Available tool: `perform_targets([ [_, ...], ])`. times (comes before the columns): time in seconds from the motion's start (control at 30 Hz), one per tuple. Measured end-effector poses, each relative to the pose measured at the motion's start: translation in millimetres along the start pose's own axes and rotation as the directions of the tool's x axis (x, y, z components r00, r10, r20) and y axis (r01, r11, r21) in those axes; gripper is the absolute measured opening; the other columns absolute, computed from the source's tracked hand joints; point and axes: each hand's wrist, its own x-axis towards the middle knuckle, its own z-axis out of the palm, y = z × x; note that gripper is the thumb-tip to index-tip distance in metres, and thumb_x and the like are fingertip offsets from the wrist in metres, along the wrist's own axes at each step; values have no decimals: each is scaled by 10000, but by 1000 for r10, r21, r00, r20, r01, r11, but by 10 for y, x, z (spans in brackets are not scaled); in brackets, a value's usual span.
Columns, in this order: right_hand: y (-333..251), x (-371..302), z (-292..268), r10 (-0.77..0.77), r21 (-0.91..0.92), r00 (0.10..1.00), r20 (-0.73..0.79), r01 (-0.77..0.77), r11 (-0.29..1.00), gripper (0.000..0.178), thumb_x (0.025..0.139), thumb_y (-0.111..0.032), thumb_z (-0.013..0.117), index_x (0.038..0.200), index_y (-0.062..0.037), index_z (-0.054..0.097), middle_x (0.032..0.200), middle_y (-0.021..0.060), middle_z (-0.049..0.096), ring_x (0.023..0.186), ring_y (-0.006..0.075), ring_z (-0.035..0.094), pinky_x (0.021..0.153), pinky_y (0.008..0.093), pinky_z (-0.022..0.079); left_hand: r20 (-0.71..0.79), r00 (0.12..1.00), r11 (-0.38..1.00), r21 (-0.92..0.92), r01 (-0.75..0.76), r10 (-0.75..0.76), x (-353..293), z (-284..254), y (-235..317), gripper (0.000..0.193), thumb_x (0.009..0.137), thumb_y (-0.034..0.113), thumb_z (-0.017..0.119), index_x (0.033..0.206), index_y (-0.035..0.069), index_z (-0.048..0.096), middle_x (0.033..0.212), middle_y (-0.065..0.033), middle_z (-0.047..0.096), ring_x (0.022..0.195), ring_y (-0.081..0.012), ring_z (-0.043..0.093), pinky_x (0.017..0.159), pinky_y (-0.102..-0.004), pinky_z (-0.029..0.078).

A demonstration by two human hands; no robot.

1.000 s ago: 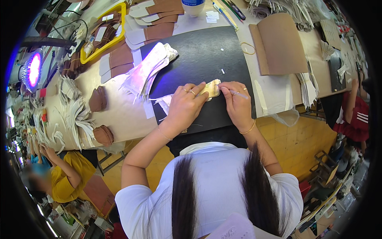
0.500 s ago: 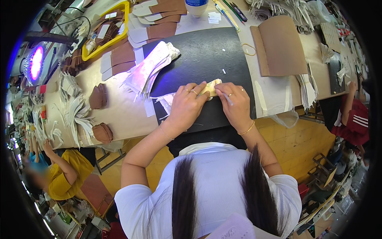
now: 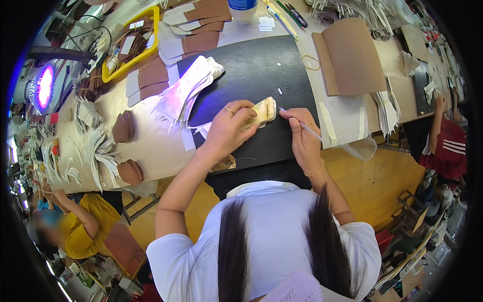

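Note:
My left hand [image 3: 229, 132] is closed around a cream-yellow padded piece [image 3: 267, 109] with a rounded end, holding it over the black mat [image 3: 251, 65]. Part of that piece is hidden under my fingers. To its right, my right hand [image 3: 305, 138] pinches a slim, whitish pen-like stick [image 3: 312, 132]. The stick's tip points at the piece's rounded end, with a small gap between them. Beyond my left hand lies a fanned stack of white strips [image 3: 188, 85], partly on the mat. Two tiny white bits rest on the mat past the piece.
A yellow basket [image 3: 130, 64] of brown pieces stands at the far left, beside brown-and-white pieces [image 3: 155, 80]. A glowing lamp [image 3: 44, 86] is at the left. Brown sheet material [image 3: 352, 58] lies right of the mat. A bottle [image 3: 242, 11] stands at the back. Other people sit on both sides.
My right hand has drawn back from the cream-yellow piece, to the right and nearer me, with the stick. My left hand has shifted slightly left, baring more of the piece's end.

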Motion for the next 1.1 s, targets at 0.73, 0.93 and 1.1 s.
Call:
perform_targets([
  [0.73, 142, 31, 92, 17, 114, 1000, 10, -18, 993, 233, 1080, -146, 474, 1152, 19, 621, 1105, 141, 602, 999, 232, 693, 892, 302, 536, 44, 999, 1000, -14, -15, 15, -23, 54, -29, 457, 765, 56, 819, 1149, 40, 572, 1125, -168, 607, 1020, -368, 612, 886, -427, 506],
  [0.93, 153, 69, 141, -28, 33, 999, -33, 29, 999, 164, 1032, -128, 553, 1133, -32, 638, 1060, 131, 642, 914, 284, 682, 803, 351, 541, -28, 999, 999, -41, -18, 17, -67, 8, -32, 487, 744, 25, 832, 1153, 48, 570, 1129, -162, 611, 1006, -336, 632, 869, -401, 519],
  [1.1, 169, 52, 144, -49, -43, 998, -28, 48, 998, 161, 1022, -125, 564, 1138, -50, 646, 1068, 133, 648, 941, 305, 662, 816, 376, 532, -132, 990, 994, -100, 43, -56, -51, -152, -78, 503, 732, -2, 841, 1154, 50, 571, 1138, -132, 610, 1017, -265, 626, 868, -356, 515],
])
